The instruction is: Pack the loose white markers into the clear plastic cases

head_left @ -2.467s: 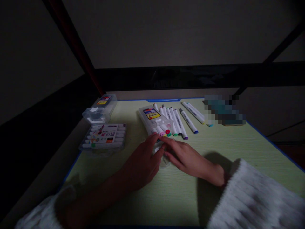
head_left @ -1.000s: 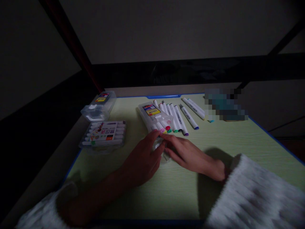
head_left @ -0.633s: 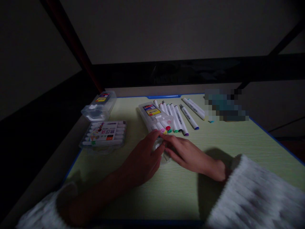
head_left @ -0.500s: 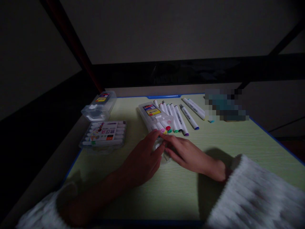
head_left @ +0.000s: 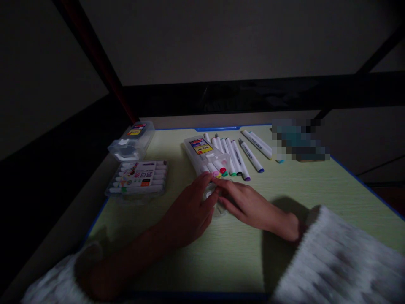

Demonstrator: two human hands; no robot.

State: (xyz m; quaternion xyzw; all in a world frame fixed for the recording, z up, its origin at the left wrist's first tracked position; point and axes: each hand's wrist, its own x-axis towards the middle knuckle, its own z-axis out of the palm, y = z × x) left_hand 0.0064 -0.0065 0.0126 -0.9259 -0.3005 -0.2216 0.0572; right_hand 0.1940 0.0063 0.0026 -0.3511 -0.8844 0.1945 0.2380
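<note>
My left hand [head_left: 190,210] and my right hand [head_left: 248,200] meet at the near end of a clear plastic marker case [head_left: 193,154]. Their fingers are bent and drawn together, thumbs and forefingers nearly touching; what lies between the fingertips is hidden. Just beyond the fingers, several white markers stick out of the case with coloured ends toward me, among them a red-ended marker [head_left: 222,170]. Beneath both hands shows a clear plastic part [head_left: 219,210], apparently the case's opened end. More loose markers [head_left: 236,155] lie side by side to the right of the case.
At left, a closed case full of markers [head_left: 137,178] lies in front of another clear case [head_left: 136,141]. Apart at right lie a blue-ended marker [head_left: 252,156] and two more markers [head_left: 260,143]. A blurred-out object [head_left: 299,141] sits near the blue-edged table's [head_left: 332,190] far right.
</note>
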